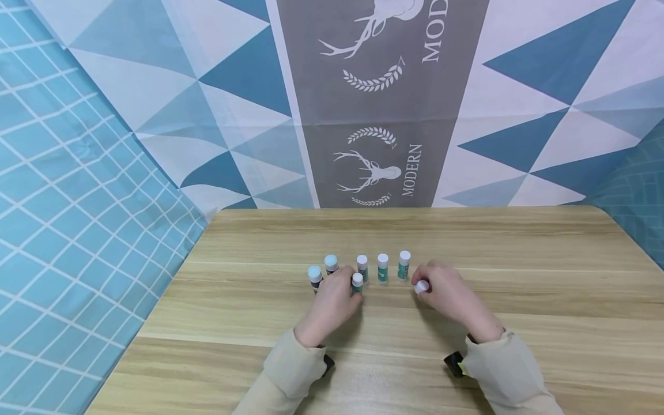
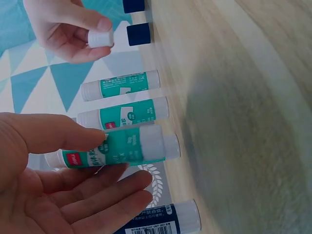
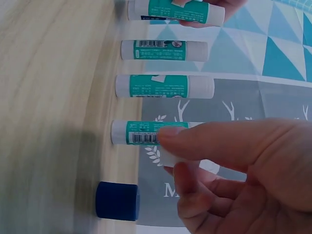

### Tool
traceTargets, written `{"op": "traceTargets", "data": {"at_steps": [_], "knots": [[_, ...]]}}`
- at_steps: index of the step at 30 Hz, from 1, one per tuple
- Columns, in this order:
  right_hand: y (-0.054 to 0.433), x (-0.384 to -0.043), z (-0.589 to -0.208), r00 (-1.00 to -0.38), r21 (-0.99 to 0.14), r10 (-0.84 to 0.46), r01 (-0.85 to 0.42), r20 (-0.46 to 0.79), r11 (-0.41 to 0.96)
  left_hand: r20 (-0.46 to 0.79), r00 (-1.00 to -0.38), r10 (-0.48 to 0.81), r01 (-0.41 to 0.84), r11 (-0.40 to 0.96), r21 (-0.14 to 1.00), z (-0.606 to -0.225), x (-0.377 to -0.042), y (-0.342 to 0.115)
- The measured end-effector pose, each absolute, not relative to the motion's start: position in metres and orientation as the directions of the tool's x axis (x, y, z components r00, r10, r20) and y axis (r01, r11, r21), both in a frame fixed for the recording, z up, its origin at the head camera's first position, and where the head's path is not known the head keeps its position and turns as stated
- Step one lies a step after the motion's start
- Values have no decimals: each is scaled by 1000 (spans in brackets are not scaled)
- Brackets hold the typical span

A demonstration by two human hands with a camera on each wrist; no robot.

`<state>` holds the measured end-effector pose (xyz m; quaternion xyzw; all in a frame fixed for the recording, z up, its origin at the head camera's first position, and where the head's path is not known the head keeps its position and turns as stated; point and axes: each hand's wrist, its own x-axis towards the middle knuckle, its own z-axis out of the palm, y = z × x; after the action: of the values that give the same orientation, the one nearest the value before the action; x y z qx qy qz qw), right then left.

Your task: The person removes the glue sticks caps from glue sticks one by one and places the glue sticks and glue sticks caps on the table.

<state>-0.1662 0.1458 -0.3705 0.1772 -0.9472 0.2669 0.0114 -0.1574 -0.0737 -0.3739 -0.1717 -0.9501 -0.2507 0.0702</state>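
Observation:
My left hand holds a green-labelled glue stick between thumb and fingers, its white end up. In my right hand, thumb and fingertips pinch a small white ribbed cap. Between the hands stand several upright glue sticks in a row, among them a green one in the middle and another nearest the right hand. Left of the left hand are two dark-labelled glue sticks with pale tops, one nearer and one farther, partly covered by that hand.
A short dark blue cylinder stands on the table near the right hand; the left wrist view shows two such dark blue pieces. Wood-grain table lies beneath everything. Patterned cloth hangs behind its far edge, and blue checked cloth runs along the left.

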Motion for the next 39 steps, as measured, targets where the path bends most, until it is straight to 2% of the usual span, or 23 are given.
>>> {"op": "traceTargets", "data": {"at_steps": [7,19,39], "knots": [[144,-166,-375,-937,-492,-347,-316,30,811,174,-946,274,325,810,488,-376,-158,-75],[140,-167,-379,-934,-497,-354,-286,-48,820,128,-966,223,257,845,470,-377,-159,-77],[142,-167,-387,-934,-481,-354,-285,-57,829,84,-972,218,230,841,489,-373,-157,-79]]}}
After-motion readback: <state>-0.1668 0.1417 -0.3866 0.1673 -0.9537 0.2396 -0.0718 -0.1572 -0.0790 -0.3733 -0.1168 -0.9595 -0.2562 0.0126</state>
